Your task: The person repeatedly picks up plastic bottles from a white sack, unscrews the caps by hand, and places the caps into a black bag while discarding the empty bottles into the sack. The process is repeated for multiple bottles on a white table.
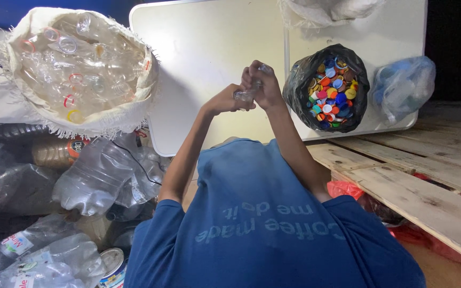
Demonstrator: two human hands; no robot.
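Both my hands are raised together over the white table (204, 48). A small clear plastic bottle (245, 96) is gripped between them. My left hand (224, 100) wraps around the bottle's body from the left. My right hand (263, 82) closes over its upper end, and its fingers hide the neck, so I cannot see whether a cap is on. A black bag (301, 80) full of colourful bottle caps (331, 89) sits just right of my hands.
A white sack (33, 114) filled with clear capless bottles stands at the upper left. Crushed plastic bottles (89, 181) are piled below it, with a tin can (113, 265). A bluish plastic bag (403, 85) lies at the right, near wooden pallet boards (422, 176) and red plastic (345, 188).
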